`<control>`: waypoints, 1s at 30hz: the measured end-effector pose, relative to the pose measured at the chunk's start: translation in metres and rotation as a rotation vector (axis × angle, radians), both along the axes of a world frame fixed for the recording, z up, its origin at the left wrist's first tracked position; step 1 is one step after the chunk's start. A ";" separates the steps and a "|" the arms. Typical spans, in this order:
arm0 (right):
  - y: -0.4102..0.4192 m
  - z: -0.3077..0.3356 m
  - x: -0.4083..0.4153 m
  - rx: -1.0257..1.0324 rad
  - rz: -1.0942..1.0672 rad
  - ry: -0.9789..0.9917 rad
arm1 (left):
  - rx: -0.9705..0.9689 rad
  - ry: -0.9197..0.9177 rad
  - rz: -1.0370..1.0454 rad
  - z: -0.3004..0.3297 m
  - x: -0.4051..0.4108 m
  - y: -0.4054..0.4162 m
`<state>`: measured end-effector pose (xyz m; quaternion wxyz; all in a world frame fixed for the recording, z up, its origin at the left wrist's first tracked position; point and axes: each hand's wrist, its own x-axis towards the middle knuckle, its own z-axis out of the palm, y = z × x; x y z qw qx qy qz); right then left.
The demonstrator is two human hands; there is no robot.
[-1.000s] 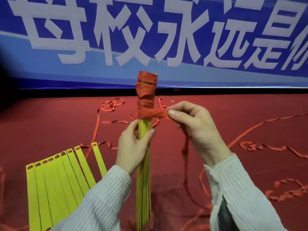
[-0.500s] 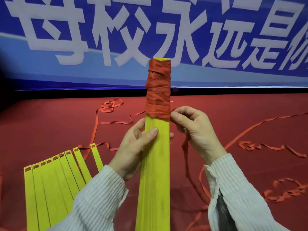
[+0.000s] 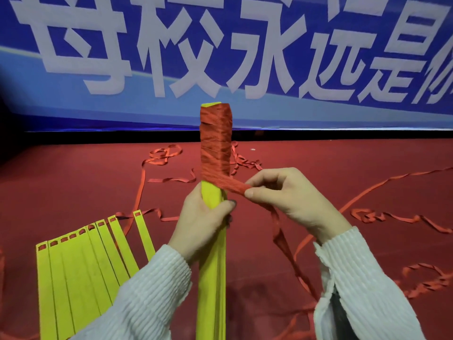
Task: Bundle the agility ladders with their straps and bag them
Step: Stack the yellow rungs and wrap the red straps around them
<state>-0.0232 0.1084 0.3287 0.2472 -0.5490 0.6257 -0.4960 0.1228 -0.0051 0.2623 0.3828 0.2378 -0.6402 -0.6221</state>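
Gripping the upright yellow ladder bundle [image 3: 212, 253] just under its red wrapping, the left hand [image 3: 203, 223] curled round it. The right hand [image 3: 289, 200] pinched the red strap [image 3: 235, 187] beside it, above the red surface [image 3: 73, 187].

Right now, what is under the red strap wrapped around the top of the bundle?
Under the red strap is the stack of yellow ladder rungs: its yellow tip shows above the wrap, its body below. The wrapped part itself is covered.
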 end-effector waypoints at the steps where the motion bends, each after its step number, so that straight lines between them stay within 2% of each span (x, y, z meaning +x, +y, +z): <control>1: 0.002 0.002 -0.001 0.027 -0.020 0.050 | 0.004 -0.006 0.011 0.000 0.001 -0.002; 6: 0.002 0.008 -0.004 0.216 -0.275 0.478 | -0.059 -0.091 0.047 -0.009 -0.002 -0.004; 8: 0.000 0.007 0.003 0.281 -0.305 0.544 | -0.104 -0.130 0.073 -0.013 -0.002 -0.007; 9: -0.001 0.005 0.006 0.295 -0.272 0.447 | -0.130 -0.147 0.087 -0.014 -0.003 -0.008; 12: -0.003 -0.001 0.011 0.254 -0.129 -0.173 | -0.185 -0.175 0.127 -0.014 -0.004 -0.009; 13: -0.003 -0.002 0.009 0.232 -0.098 -0.319 | -0.194 -0.180 0.142 -0.013 -0.004 -0.009; 16: -0.003 -0.005 0.001 0.217 -0.051 -0.549 | -0.187 -0.182 0.154 -0.010 -0.002 -0.009; 18: -0.003 -0.004 -0.002 0.209 -0.057 -0.536 | -0.179 -0.178 0.129 -0.007 0.000 -0.008; 22: -0.005 -0.006 -0.002 0.070 -0.150 -0.354 | -0.198 -0.114 0.114 0.000 0.004 -0.004; 24: -0.006 -0.006 0.000 0.016 -0.169 -0.355 | -0.124 -0.072 0.095 0.001 0.006 -0.002; 28: -0.009 -0.007 0.007 -0.065 -0.124 -0.489 | 0.020 0.029 -0.007 -0.001 0.003 0.003; 30: -0.013 -0.010 0.010 -0.132 -0.141 -0.451 | 0.077 0.085 -0.109 0.000 0.003 0.006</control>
